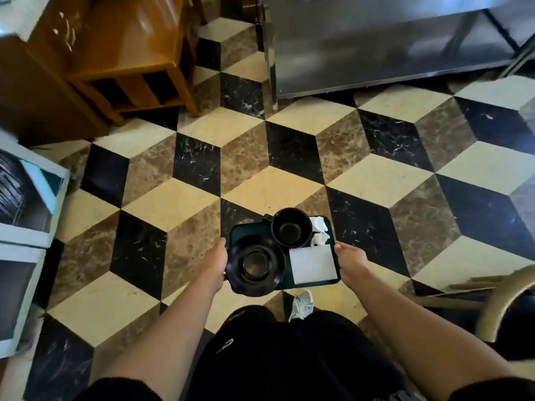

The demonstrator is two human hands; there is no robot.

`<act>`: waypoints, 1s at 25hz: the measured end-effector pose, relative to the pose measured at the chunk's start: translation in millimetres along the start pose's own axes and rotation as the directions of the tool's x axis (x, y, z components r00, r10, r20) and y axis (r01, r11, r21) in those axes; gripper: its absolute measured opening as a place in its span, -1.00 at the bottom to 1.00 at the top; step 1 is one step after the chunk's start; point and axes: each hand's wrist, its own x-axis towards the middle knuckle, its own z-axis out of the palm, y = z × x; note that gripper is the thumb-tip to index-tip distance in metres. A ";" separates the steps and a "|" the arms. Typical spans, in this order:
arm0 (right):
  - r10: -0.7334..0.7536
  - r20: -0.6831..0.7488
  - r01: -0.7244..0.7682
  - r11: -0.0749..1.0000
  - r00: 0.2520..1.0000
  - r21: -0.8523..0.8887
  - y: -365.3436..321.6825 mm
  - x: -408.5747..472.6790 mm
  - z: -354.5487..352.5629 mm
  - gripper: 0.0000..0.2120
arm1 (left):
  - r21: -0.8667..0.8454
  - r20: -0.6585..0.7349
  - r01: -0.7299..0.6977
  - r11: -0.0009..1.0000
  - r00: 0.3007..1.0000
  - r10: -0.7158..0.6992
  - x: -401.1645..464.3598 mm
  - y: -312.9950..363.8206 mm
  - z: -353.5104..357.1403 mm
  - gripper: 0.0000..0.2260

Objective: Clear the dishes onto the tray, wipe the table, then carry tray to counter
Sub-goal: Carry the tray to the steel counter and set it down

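Note:
I hold a dark green tray (241,231) level in front of me above the tiled floor. My left hand (215,260) grips its left edge and my right hand (350,260) grips its right edge. On the tray a black plate (254,264) with a small bowl nested in it overhangs the near left corner. A black bowl (291,228) stands at the far middle. A folded white cloth (313,263) lies at the near right, with crumpled white napkins (320,231) behind it.
A stainless steel counter (390,44) stands ahead at the upper right. A wooden cabinet (110,50) is at the upper left, a white shelf unit (31,215) at the left edge, and a chair (498,296) at the right. Patterned marble floor (260,157) lies between.

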 end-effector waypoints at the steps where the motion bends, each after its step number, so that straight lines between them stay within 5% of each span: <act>1: -0.004 -0.017 0.004 1.000 1.000 0.005 -20.2 10.0 3.9 -0.78 | 0.001 0.006 -0.006 1.000 1.000 0.006 5.9 22.0 8.3 -0.56; 9: 0.014 -0.095 -0.002 0.992 0.995 0.127 -166.6 104.4 50.4 -0.81 | 0.003 0.063 -0.037 0.999 0.997 0.037 115.6 188.1 76.5 -0.51; 13: 0.023 -0.166 0.010 0.981 0.986 0.192 -244.3 144.1 81.5 -0.82 | 0.090 0.147 -0.088 0.992 0.986 0.075 137.5 301.6 102.7 -0.65; 25: -0.031 -0.225 0.069 0.984 0.974 0.162 -467.4 260.8 140.4 -0.80 | 0.075 0.250 -0.108 0.991 0.965 0.086 233.2 541.7 172.6 -0.61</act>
